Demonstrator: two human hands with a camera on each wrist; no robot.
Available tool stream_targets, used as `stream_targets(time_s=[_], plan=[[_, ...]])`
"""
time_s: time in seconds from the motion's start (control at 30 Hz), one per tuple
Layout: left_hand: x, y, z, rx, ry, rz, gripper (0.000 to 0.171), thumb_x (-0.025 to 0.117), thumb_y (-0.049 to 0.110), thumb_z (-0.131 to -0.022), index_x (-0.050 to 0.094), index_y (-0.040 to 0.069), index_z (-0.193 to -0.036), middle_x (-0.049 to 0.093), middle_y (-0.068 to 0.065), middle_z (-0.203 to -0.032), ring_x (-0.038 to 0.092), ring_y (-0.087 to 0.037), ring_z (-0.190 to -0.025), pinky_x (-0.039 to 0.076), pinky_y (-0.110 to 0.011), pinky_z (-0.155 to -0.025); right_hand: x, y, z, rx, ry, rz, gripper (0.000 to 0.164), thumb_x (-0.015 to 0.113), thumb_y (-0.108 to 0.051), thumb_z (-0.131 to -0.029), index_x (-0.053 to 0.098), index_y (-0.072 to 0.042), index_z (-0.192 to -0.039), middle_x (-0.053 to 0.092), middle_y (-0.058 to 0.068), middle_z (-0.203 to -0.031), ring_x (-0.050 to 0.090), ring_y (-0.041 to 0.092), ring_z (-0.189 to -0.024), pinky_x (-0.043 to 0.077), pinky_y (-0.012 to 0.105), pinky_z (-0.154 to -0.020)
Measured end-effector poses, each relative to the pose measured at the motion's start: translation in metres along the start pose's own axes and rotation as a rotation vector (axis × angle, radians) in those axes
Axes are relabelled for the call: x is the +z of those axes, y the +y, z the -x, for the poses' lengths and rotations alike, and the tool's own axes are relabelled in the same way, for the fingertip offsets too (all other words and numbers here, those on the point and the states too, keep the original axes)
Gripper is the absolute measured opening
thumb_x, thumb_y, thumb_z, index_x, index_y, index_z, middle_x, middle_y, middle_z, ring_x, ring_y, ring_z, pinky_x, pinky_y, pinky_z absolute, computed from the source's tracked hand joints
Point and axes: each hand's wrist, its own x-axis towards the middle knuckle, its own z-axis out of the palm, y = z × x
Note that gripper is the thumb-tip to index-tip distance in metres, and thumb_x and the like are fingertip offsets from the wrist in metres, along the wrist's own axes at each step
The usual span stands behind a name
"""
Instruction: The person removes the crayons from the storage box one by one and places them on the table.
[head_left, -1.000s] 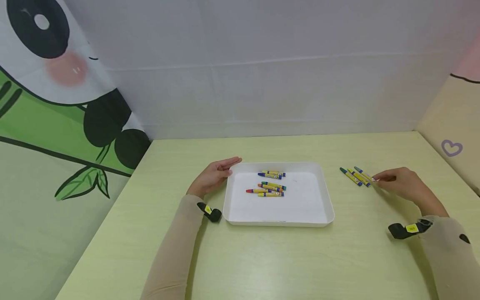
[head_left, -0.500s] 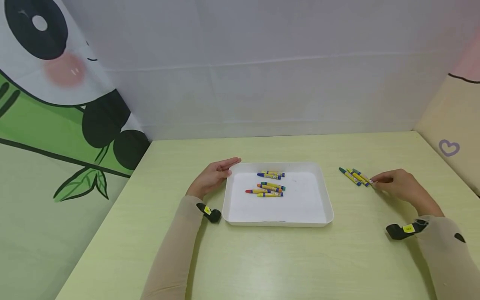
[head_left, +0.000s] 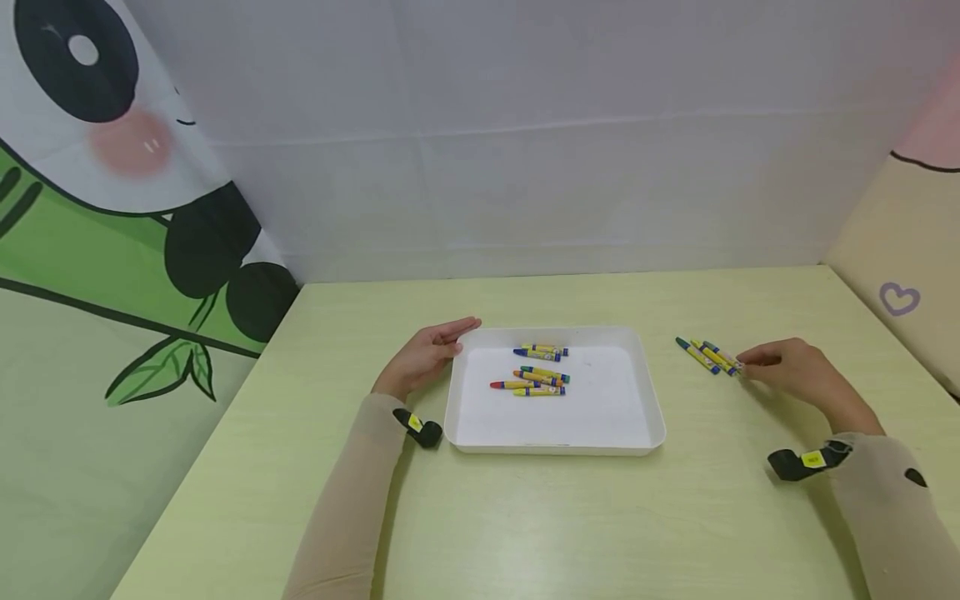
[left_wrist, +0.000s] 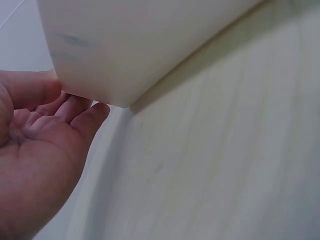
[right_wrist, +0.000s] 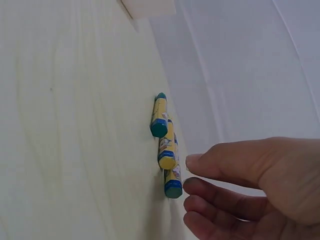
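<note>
At the far left corner of the white tray point(head_left: 607, 425), my left hand point(head_left: 420, 358) grips the wall, thumb on the side and fingers reaching round the back. In the left wrist view, the thumb point(left_wrist: 37, 89) meets the tray wall point(left_wrist: 130, 45). Three crayons lie slanted side by side right of the tray: a green crayon point(right_wrist: 159, 116), a yellow crayon point(right_wrist: 167, 150) and a dark green crayon point(right_wrist: 173, 184). My right hand point(head_left: 787, 371) is at the near end of the dark green one, thumb and fingertips right beside it with fingers loosely bent.
Inside the tray lie several crayons in two groups: a blue crayon point(head_left: 536, 355) with a yellow one behind, and nearer a red crayon point(head_left: 513, 385) among green, orange and yellow ones. A pale curtain point(head_left: 525, 192) hangs behind the table point(head_left: 540, 525).
My right hand has moved slightly left, and the dark green crayon has slid left against the yellow one. My left hand stays at the tray corner.
</note>
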Motion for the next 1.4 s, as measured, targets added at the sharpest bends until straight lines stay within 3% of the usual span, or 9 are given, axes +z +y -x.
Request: stream_targets(time_s=[0.2, 0.37, 0.57, 0.77, 1.03, 1.4], plan=[[0.001, 0.001, -0.002, 0.001, 0.009, -0.009, 0.053, 0.039, -0.007, -0.098, 0.04, 0.012, -0.147, 0.037, 0.0, -0.154, 0.03, -0.018, -0.144, 0.031, -0.038, -0.114, -0.004, -0.018, -0.001, -0.038, 0.028, -0.012, 0.045, 0.058, -0.032, -0.096, 0.062, 0.002, -0.124, 0.065, 0.025, -0.117, 0.058, 0.043, -0.108, 0.05, 0.05, -0.082], [0.002, 0.001, -0.004, 0.006, 0.01, -0.008, 0.053, 0.04, -0.007, -0.098, 0.04, 0.012, -0.147, 0.037, 0.0, -0.154, 0.03, -0.018, -0.144, 0.032, -0.037, -0.113, -0.01, -0.045, -0.008, -0.081, 0.027, -0.02, 0.043, 0.06, -0.032, -0.094, 0.064, 0.0, -0.122, 0.066, 0.022, -0.116, 0.06, 0.038, -0.106, 0.052, 0.041, -0.078], [0.0, 0.001, -0.005, 0.004, 0.012, 0.013, 0.053, 0.039, -0.007, -0.098, 0.039, 0.011, -0.148, 0.036, 0.0, -0.155, 0.03, -0.018, -0.144, 0.031, -0.039, -0.114, -0.017, -0.083, -0.018, -0.14, -0.011, -0.057, 0.04, 0.062, -0.034, -0.093, 0.066, -0.005, -0.121, 0.067, 0.016, -0.117, 0.061, 0.03, -0.106, 0.05, 0.035, -0.081], [0.0, 0.002, -0.004, 0.013, 0.013, 0.007, 0.053, 0.039, -0.007, -0.098, 0.038, 0.01, -0.148, 0.035, -0.001, -0.155, 0.028, -0.019, -0.145, 0.029, -0.039, -0.115, -0.018, -0.12, -0.033, -0.234, -0.077, -0.075, 0.033, 0.062, -0.029, -0.093, 0.068, -0.007, -0.118, 0.069, 0.011, -0.115, 0.062, 0.028, -0.106, 0.051, 0.041, -0.087], [0.0, 0.0, -0.004, 0.011, 0.02, 0.004, 0.053, 0.039, -0.007, -0.098, 0.038, 0.01, -0.148, 0.035, -0.002, -0.155, 0.028, -0.019, -0.145, 0.029, -0.039, -0.115, -0.004, -0.158, -0.058, -0.291, -0.176, -0.047, 0.028, 0.066, -0.021, -0.091, 0.07, -0.005, -0.114, 0.071, 0.007, -0.106, 0.064, 0.019, -0.095, 0.052, 0.041, -0.085], [0.002, 0.001, -0.007, 0.02, 0.016, 0.024, 0.053, 0.039, -0.008, -0.097, 0.038, 0.009, -0.148, 0.035, -0.003, -0.156, 0.028, -0.02, -0.145, 0.029, -0.039, -0.115, 0.025, -0.176, -0.086, -0.346, -0.272, -0.008, 0.025, 0.067, -0.017, -0.089, 0.071, -0.004, -0.111, 0.071, 0.006, -0.102, 0.061, 0.016, -0.088, 0.052, 0.034, -0.081]])
